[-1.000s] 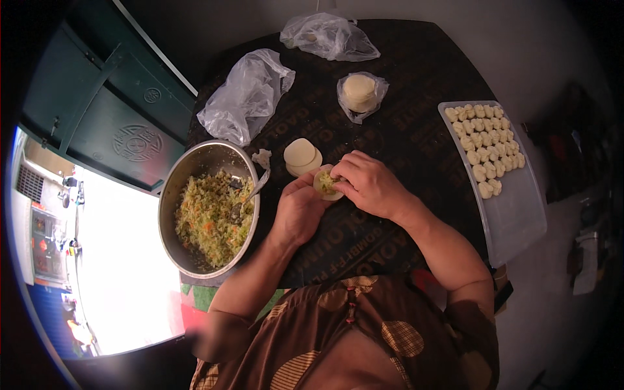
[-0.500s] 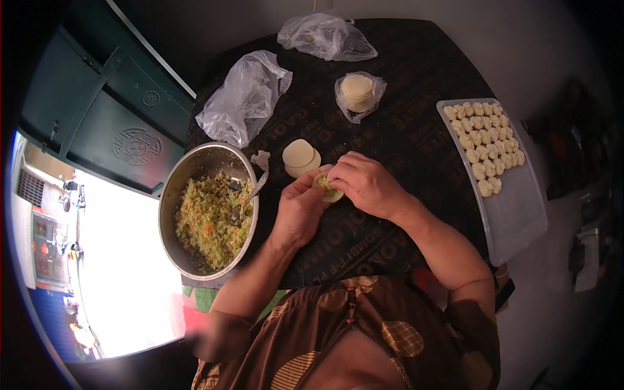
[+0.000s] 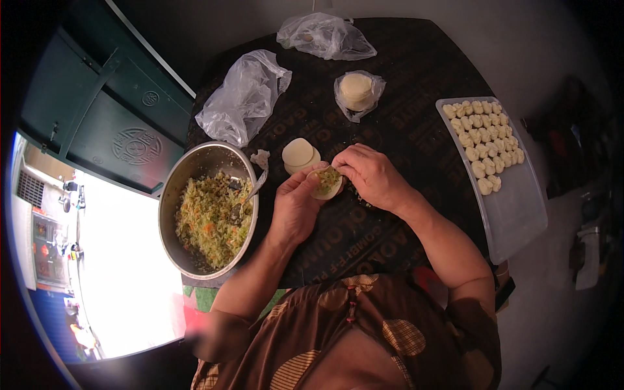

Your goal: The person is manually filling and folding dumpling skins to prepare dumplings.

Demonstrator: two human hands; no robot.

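A round dumpling wrapper with chopped vegetable filling on it lies across the fingers of my left hand. The thumb of that hand presses on its near side. My right hand pinches the wrapper's upper right edge between thumb and fingertips. Just beyond my left hand, a few loose wrappers overlap on the dark table. A steel bowl of chopped filling stands to the left, with a spoon leaning in it; its lower end is in the filling.
On the right lies a clear plastic tray with rows of pleated dumplings in its far part. A bagged stack of wrappers sits farther back. Crumpled plastic bags lie at the far left and far edge of the table.
My right hand has moved slightly up and right, and the wrapper is spread wider, showing more filling. Some crumbs now show on the table beneath my right hand.
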